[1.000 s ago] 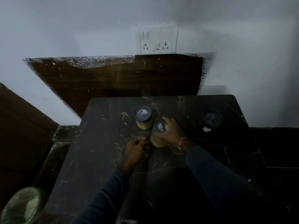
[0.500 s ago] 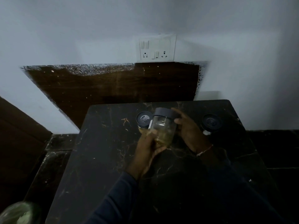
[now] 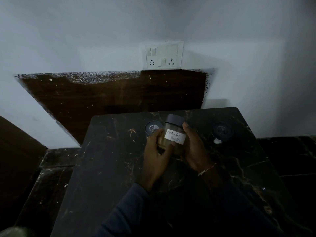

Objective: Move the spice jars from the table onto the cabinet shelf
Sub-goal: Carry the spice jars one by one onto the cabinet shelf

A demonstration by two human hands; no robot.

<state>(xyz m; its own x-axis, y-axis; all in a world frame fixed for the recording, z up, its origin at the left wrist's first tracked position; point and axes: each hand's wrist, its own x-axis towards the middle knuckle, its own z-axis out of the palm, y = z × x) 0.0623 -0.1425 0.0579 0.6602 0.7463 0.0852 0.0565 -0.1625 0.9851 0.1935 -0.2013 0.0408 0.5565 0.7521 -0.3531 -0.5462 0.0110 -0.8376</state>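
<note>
Both hands raised in front, palms turned toward each other. Left hand (image 3: 156,158) grips the left side of the jar (image 3: 174,134), fingers curled round it, thumb across its lower front. Right hand (image 3: 195,151) grips the right side, thumb tip up near the lid. Thin thread band (image 3: 206,169) on right wrist. Forearms in dark blue sleeves (image 3: 126,207), converging from bottom of frame.

Dimly lit pale wall (image 3: 85,31) carries a switch plate (image 3: 164,55) above a dark wooden panel (image 3: 119,94); dark marbled floor (image 3: 290,154) below.
</note>
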